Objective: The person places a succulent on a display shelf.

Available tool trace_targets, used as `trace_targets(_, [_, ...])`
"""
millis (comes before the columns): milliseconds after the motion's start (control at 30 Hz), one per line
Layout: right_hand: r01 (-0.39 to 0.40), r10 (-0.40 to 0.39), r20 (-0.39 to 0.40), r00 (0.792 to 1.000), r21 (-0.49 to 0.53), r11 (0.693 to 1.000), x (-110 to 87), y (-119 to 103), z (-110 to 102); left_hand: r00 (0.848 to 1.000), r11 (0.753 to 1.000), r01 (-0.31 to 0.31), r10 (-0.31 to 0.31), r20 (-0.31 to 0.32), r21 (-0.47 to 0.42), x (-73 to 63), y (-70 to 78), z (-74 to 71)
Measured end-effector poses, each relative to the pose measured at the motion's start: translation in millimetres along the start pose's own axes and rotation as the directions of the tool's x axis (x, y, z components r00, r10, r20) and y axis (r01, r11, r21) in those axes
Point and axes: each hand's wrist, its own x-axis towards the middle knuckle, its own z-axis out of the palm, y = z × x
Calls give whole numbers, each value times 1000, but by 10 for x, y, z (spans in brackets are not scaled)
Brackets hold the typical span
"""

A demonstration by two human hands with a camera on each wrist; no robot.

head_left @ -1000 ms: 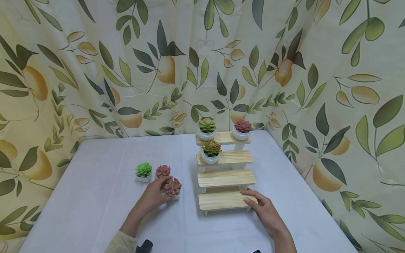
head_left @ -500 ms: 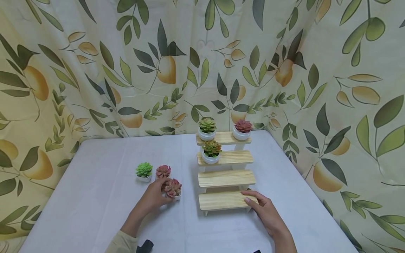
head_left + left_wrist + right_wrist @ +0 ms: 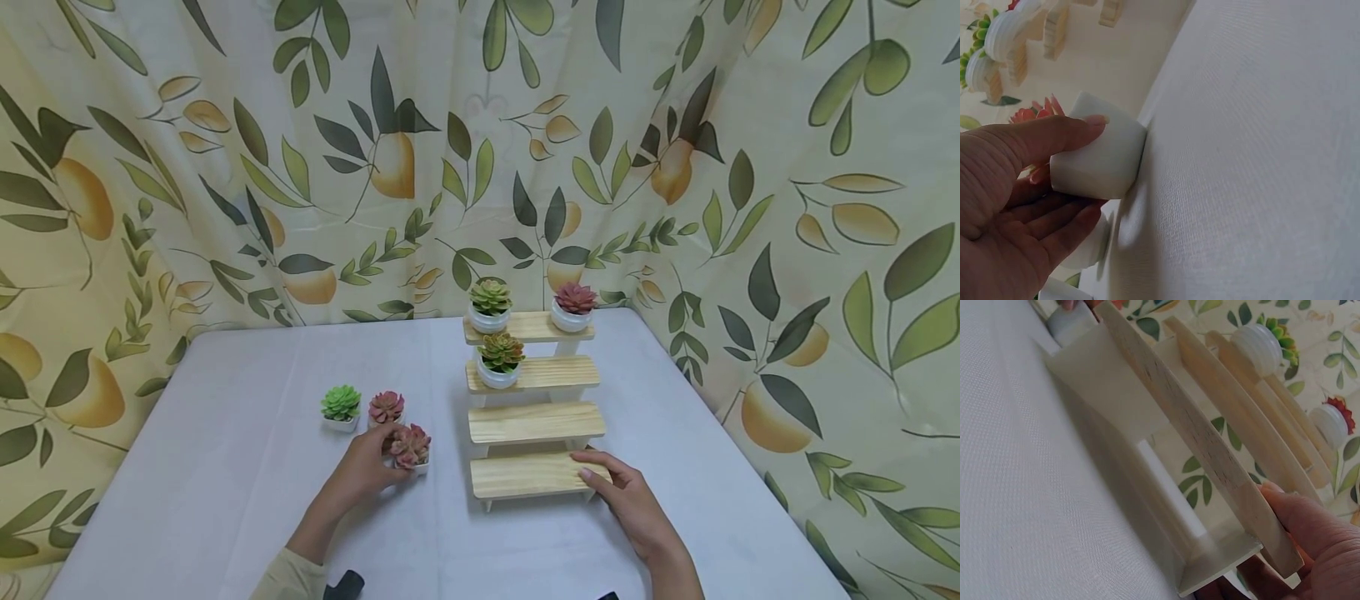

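Observation:
My left hand (image 3: pixel 365 461) pinches the white angular pot (image 3: pixel 1099 150) of a pinkish-red succulent (image 3: pixel 410 446), thumb on one side and fingers on the other. In the left wrist view the pot's base is at the tablecloth; whether it is slightly lifted I cannot tell. Just behind it stand another reddish succulent (image 3: pixel 386 407) and a bright green succulent (image 3: pixel 341 403) in a white pot. My right hand (image 3: pixel 630 504) grips the right end of the lowest step of a tiered wooden stand (image 3: pixel 525 477), its thumb (image 3: pixel 1304 515) on top and its other fingers underneath, partly hidden.
On the stand's top step sit a green succulent (image 3: pixel 490 302) at left and a dark red one (image 3: pixel 574 302) at right. A green-orange succulent (image 3: pixel 501 354) stands at the second step's left. A white cloth (image 3: pixel 247 417) covers the table; a leaf-patterned curtain (image 3: pixel 450 167) hangs behind.

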Motion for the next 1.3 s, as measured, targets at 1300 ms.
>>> trace_targets(1300, [15, -15, 13, 1000, 6, 1000, 4, 8, -2, 995, 990, -83, 76, -59, -117, -62, 286, -25])
